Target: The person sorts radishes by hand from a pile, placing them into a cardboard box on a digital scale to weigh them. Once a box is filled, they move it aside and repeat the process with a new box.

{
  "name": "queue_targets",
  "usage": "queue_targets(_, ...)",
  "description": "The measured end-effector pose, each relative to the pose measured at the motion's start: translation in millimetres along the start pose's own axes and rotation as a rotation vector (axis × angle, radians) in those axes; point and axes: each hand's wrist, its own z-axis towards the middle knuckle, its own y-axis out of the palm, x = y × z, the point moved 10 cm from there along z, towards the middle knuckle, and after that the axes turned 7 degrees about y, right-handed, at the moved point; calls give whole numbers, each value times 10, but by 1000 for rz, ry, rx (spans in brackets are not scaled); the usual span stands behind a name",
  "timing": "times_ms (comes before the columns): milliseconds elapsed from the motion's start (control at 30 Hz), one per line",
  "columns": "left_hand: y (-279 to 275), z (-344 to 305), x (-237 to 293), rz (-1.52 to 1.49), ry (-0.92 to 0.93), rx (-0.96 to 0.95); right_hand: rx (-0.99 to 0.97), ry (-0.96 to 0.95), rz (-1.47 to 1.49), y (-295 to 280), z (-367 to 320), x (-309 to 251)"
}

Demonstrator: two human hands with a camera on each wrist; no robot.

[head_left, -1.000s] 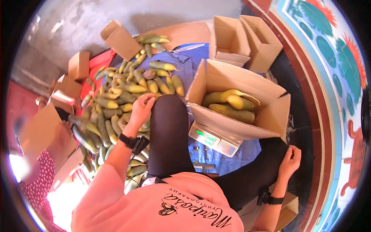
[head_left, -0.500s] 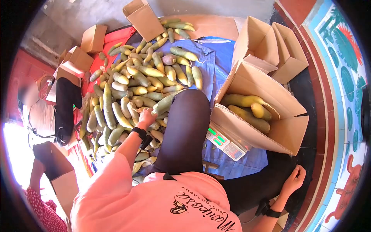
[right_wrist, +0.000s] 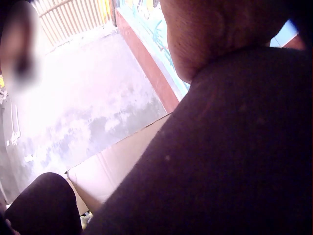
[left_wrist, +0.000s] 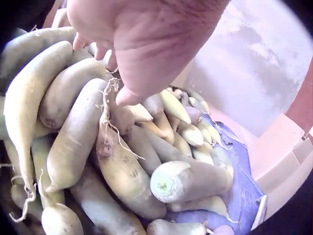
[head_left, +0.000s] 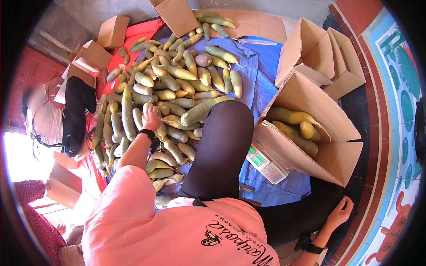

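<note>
A big heap of green radishes [head_left: 166,82] with thin root tails spreads in front of the left knee. Over the heap, my left hand [head_left: 151,118] reaches down with fingers spread; in the left wrist view the fingertips of this hand [left_wrist: 151,44] are right at several radishes [left_wrist: 80,132]. One large radish [head_left: 205,111] lies beside the knee, its pale cut end towards the hand. My right hand [head_left: 341,212] rests on the right knee with loosely bent fingers, holding nothing. An open cardboard box [head_left: 306,150] with three radishes stands on a digital scale [head_left: 266,166].
Two more open boxes [head_left: 310,53] stand at the back right. A knife [head_left: 255,41] lies on the blue sheet [head_left: 266,62] behind the heap. Other boxes [head_left: 91,57] stand at the left, near two other people. A painted wall [head_left: 399,111] runs along the right.
My left hand has come from beside the knee and moved left over the heap, away from the large radish. The head view has shifted. My right hand stays on the knee.
</note>
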Motion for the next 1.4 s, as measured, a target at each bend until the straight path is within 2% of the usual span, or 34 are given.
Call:
queue_targets(133, 84, 82, -9, -44, 29, -128, -8, -26, -37, 13, -3, -45)
queue_targets(167, 148, 131, -49, -14, 55, -79, -11, -28, -40, 14, -1, -49)
queue_targets(467, -28, 171, 74, 153, 75, -25, -35, -31, -77, 64, 20, 18)
queue_targets(533, 10, 197, 42, 267, 58, -147, -29, -42, -74, 65, 12, 14)
queue_targets(600, 12, 192, -27, 265, 55, -156, -30, -44, -69, 70, 8, -8)
queue_targets(667, -156, 96, -5, 94, 56, -54, -12, -42, -65, 60, 22, -23)
queue_targets(733, -2, 104, -128, -44, 76, -10, -22, -34, -46, 64, 19, -14)
queue_targets(767, 109, 84, -165, -132, 60, -115, -3, -24, -51, 32, 12, -33)
queue_targets(800, 207, 81, -203, -161, 121, -72, -7, -22, -29, 27, 0, -85)
queue_targets(833, 166, -6, -147, -128, 70, -110, -6, -23, -1, 30, 7, -131)
queue_targets(900, 345, -65, -123, -70, 123, -101, 27, -32, 7, 6, 14, -172)
queue_targets(933, 221, -192, 37, -75, 120, -167, 27, -49, 7, -2, 4, -186)
queue_targets(967, 185, -259, 98, -26, 162, -123, 28, -56, 6, -6, 9, -192)
queue_targets(1033, 167, -372, 176, -22, 187, -164, 47, -54, 28, -32, 5, -221)
queue_targets(1067, 85, -437, 222, -47, 183, -153, 48, -66, 45, -57, -6, -218)
queue_targets(1133, -161, -539, 192, -159, 174, -9, 49, -30, 74, -76, -10, -180)
queue_targets(1200, -591, -618, 235, -221, 122, 84, 51, -13, 86, -97, -9, -164)
queue_targets(1300, -1501, -833, 469, -460, 278, 489, 82, -38, 112, -153, -5, -186)
queue_targets(1333, -1755, -881, 570, -650, 239, 455, 89, -26, 110, -164, 3, -182)
queue_targets(1367, -1943, -864, 600, -699, 317, 534, 99, -33, 126, -183, -1, -197)
queue_targets(1400, -2244, -1001, 853, -947, 288, 489, 110, -42, 144, -200, -3, -203)
